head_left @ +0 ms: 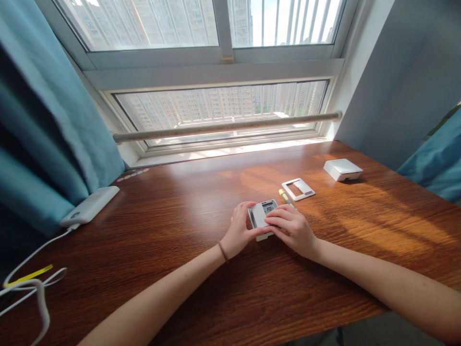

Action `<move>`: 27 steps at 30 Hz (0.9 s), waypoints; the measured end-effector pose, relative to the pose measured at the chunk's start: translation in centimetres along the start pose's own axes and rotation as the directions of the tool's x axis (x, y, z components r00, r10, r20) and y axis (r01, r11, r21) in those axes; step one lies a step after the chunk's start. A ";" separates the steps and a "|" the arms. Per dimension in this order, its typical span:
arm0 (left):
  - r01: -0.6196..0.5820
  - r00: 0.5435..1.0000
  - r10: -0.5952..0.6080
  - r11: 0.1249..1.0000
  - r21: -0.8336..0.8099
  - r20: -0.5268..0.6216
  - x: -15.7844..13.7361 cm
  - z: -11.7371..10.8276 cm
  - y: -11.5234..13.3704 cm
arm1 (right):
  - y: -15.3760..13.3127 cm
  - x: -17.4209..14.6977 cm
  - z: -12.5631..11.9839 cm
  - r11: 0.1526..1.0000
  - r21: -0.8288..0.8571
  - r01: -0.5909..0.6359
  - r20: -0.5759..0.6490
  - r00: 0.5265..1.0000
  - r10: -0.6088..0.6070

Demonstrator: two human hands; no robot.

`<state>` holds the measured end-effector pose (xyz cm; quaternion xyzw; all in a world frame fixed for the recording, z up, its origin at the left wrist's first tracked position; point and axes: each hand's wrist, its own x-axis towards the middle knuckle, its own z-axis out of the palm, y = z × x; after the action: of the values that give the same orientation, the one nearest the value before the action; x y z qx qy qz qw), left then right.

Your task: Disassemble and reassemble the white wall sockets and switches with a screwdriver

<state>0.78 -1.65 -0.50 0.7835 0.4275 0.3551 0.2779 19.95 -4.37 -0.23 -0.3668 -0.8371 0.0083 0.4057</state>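
Note:
On the table in front of me is a small white wall switch (258, 215), its upper side partly uncovered so that dark inner parts show. My left hand (238, 228) grips it from the left, with the thumb along the near edge and the fingers at the far left corner. My right hand (292, 228) is curled over its right side, fingertips on the top face and thumb at the near edge. The right fingers hide part of the switch. Just beyond it lies a yellow-handled screwdriver (283, 195), partly hidden by my right hand. Beside that rests a white switch cover frame (305, 190).
Farther right on the wooden table (173, 269) stands a white box-like piece (343, 169). A white power strip (91, 205) with a cable lies at the left, near a blue curtain (54, 110). A window with a horizontal rail (230, 127) borders the table's far side.

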 end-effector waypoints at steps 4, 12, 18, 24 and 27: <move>0.010 1.000 -0.010 1.000 -0.029 0.000 0.0 0.2 -0.4 | -0.2 -0.1 -0.1 0.998 -0.039 0.053 0.031 0.998 -0.052; -0.088 0.995 0.093 0.988 -0.127 0.032 0.0 -0.2 -0.9 | -0.2 -0.2 -0.5 0.988 -0.100 0.114 0.067 0.992 -0.108; -0.085 0.995 0.090 0.988 -0.127 0.032 0.0 -0.3 -1.0 | -0.3 -0.1 -0.5 0.985 -0.095 0.144 0.098 0.986 -0.135; -0.071 0.996 0.075 0.993 -0.095 0.047 0.0 -0.2 -1.1 | -0.5 0.0 -0.5 0.987 -0.081 0.136 0.111 0.986 -0.126; -0.073 0.996 0.075 0.996 -0.046 0.050 0.1 -0.2 -1.1 | -0.5 0.0 -0.5 0.992 -0.062 0.115 0.107 0.988 -0.108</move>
<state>0.18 -1.06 -1.17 0.8015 0.3827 0.3543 0.2927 19.99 -4.89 0.23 -0.3322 -0.8759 -0.0237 0.3492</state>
